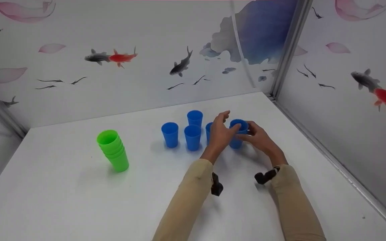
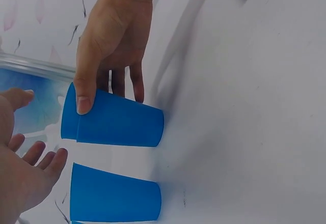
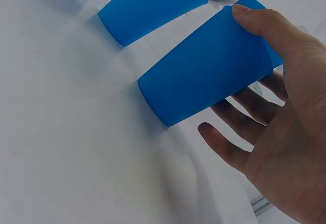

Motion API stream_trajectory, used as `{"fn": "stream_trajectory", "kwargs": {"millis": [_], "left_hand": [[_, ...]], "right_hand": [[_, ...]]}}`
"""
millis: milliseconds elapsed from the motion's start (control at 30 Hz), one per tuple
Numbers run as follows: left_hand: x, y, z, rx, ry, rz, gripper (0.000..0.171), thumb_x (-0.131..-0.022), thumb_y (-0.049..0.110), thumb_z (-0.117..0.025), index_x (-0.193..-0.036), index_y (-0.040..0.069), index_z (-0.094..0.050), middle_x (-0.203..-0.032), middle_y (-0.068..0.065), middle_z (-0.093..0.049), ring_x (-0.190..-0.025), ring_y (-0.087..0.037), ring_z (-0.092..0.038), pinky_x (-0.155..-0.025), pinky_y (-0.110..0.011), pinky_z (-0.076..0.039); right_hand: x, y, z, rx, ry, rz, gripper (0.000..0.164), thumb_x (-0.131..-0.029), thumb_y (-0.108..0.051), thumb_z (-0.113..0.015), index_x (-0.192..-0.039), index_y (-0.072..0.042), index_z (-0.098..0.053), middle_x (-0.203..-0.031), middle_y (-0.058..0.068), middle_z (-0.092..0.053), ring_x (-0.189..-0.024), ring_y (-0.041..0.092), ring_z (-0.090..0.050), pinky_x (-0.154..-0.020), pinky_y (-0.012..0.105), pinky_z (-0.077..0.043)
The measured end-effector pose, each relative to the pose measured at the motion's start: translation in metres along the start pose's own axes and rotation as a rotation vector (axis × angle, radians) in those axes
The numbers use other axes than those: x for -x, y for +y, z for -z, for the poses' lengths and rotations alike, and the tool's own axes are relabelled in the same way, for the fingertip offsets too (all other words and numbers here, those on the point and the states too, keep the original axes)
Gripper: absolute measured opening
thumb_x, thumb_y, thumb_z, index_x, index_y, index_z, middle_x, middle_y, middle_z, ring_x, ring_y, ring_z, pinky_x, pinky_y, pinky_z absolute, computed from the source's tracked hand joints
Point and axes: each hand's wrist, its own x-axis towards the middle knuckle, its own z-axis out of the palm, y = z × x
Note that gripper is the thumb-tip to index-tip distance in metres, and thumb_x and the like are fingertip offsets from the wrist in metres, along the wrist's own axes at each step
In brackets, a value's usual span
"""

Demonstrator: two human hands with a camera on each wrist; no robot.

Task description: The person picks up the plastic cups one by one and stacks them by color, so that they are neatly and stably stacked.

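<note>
White table (image 1: 79, 207) lies beneath the grip; green cup stack (image 1: 114, 152), well left. Right hand (image 1: 260, 137) pinches nested blue cups (image 1: 236, 143); left hand (image 1: 221, 132) is beside, fingers loose, contact uncertain. Four single blue cups (image 1: 192, 139) stand left.

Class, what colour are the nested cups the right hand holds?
The nested cups in the right hand are blue, best seen in the left wrist view.

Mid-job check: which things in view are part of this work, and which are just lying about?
Part of the work:
nested blue cups, held in the right hand, left hand beside them
probably the four other blue cups standing nearby

Apparently just lying about:
stack of green cups, apart on the left, untouched; its role isn't certain
</note>
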Motion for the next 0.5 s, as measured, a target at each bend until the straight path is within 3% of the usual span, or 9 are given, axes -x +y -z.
{"fn": "stream_trajectory", "kwargs": {"millis": [267,500], "left_hand": [[-0.004,0.0,0.019,-0.008,0.012,-0.058,0.061,-0.095,0.029,-0.07,-0.15,0.019,-0.044,-0.15,-0.006,-0.052,-0.139,-0.023,-0.049,-0.112,-0.042,-0.046],[-0.007,-0.006,0.051,-0.008,0.063,-0.093,0.06,-0.095,0.03,-0.069,-0.149,0.016,-0.045,-0.149,-0.009,-0.052,-0.139,-0.026,-0.049,-0.111,-0.042,-0.048]], "right_hand": [[0.001,-0.003,0.001,-0.027,-0.014,-0.002,0.08,-0.091,-0.042,-0.073,-0.154,-0.015,-0.032,-0.158,0.016,-0.039,-0.146,0.039,-0.037,-0.119,0.059,-0.033],[0.001,-0.002,0.0,-0.021,-0.016,0.007,0.081,-0.09,-0.042,-0.073,-0.154,-0.014,-0.032,-0.157,0.017,-0.039,-0.145,0.04,-0.038,-0.118,0.06,-0.033]]}}
